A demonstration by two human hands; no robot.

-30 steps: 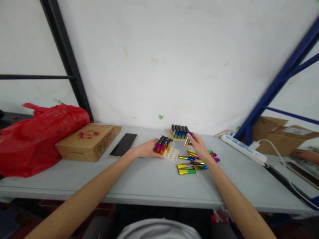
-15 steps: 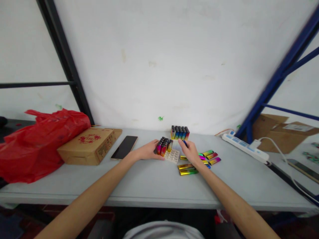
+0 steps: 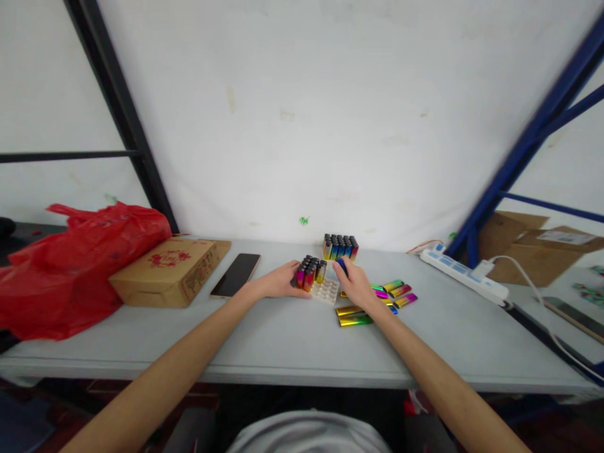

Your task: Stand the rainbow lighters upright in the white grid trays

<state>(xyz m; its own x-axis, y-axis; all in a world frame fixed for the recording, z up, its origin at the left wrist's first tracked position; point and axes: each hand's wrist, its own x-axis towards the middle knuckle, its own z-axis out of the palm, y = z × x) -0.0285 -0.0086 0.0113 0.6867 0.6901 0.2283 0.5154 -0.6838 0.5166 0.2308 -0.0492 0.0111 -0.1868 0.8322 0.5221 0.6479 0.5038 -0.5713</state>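
Observation:
My left hand [image 3: 282,280] is closed around the left side of a white tray [image 3: 326,291], whose round holes show at its right end. Several shiny lighters [image 3: 307,275], pink, red and gold with dark tops, stand upright in its left part. Pinched in my right hand [image 3: 355,283] is a blue lighter [image 3: 342,266], raised just right of the tray's bare holes. Under and beside that hand, loose rainbow-coloured lighters [image 3: 353,321] lie flat on the table. Behind both hands, a full block of upright lighters [image 3: 340,246] stands near the wall.
On the left are a black phone [image 3: 236,275], a cardboard box [image 3: 165,270] and a red plastic bag [image 3: 85,264]. To the right lies a white power strip [image 3: 465,275] with a plugged-in cable. An open carton [image 3: 533,251] stands beyond the blue frame [image 3: 509,157].
My right hand has moved slightly left and up, and the blue lighter in it now shows more upright. My left hand stays on the tray. The camera view has shifted a little.

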